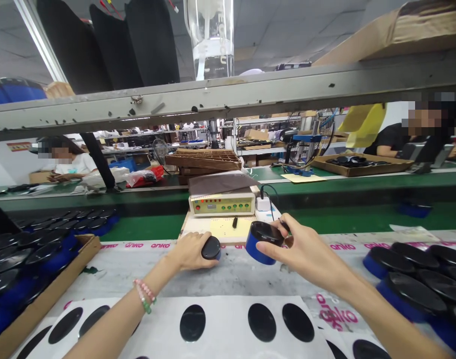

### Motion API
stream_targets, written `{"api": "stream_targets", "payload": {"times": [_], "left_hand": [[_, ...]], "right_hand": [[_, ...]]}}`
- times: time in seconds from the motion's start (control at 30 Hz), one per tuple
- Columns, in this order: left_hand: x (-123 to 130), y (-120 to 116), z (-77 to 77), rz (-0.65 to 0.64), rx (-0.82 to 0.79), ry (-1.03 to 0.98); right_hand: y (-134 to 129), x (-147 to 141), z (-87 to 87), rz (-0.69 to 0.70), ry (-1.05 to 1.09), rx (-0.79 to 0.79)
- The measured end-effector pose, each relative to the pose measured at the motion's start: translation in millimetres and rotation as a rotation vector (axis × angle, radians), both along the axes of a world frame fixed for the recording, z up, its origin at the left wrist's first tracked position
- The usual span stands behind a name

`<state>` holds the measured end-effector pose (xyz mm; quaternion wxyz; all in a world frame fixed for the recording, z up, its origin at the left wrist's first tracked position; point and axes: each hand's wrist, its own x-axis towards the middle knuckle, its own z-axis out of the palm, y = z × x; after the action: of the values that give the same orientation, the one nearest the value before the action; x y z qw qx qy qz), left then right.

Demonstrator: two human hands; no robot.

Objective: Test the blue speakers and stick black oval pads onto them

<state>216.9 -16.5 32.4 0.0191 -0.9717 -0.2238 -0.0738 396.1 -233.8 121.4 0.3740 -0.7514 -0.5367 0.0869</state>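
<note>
My right hand (301,249) grips a round blue case with a glossy black top (258,243), held tilted above the bench. Thumb and fingers close around its right side. My left hand (190,252) is wrapped around a smaller-looking dark round piece with a blue edge (212,248), resting at or just over the bench surface; its underside is hidden. Below both hands lies a white sheet (228,331) bearing several black oval stickers (192,323). Just beyond the hands stands a control box (222,204) with buttons and a small display.
At left, a cardboard tray (76,264) holds several blue cases with black tops; more cases (411,294) cluster at right. A metal shelf (250,89) crosses overhead. Behind the box runs a green conveyor (336,214). Two people sit across from me, left and right.
</note>
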Motion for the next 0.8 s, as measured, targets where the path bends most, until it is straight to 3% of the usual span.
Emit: {"api": "stream_targets", "payload": {"times": [0.17, 0.23, 0.3, 0.37, 0.47, 0.63, 0.7, 0.8], "left_hand": [[-2, -3, 5.2, 0.007, -0.066, -0.006], [0, -16, 12.6, 0.005, -0.075, -0.044], [6, -40, 22.8, -0.066, -0.194, -0.172], [16, -71, 33.4, -0.223, -0.529, -0.425], [33, -105, 45.7, -0.328, -1.021, -0.701], [41, -109, 54.2, -0.286, -1.733, -0.983], [38, -105, 55.1, -0.323, -1.880, -0.992], [33, -106, 54.3, -0.297, -1.935, -0.977]], "right_hand": [[-5, -3, 0.9, 0.037, 0.031, 0.018], [-6, -3, -2.4, 0.002, -0.005, 0.010], [-5, -5, -6.9, -0.055, -0.058, 0.025], [-4, -8, -9.9, -0.087, -0.075, 0.074], [-8, -11, -6.4, 0.055, -0.007, 0.162], [-24, -6, 7.7, 0.257, 0.022, 0.222], [-26, -3, 6.6, 0.321, -0.057, 0.223], [-24, -3, -1.1, 0.365, -0.160, 0.250]]}}
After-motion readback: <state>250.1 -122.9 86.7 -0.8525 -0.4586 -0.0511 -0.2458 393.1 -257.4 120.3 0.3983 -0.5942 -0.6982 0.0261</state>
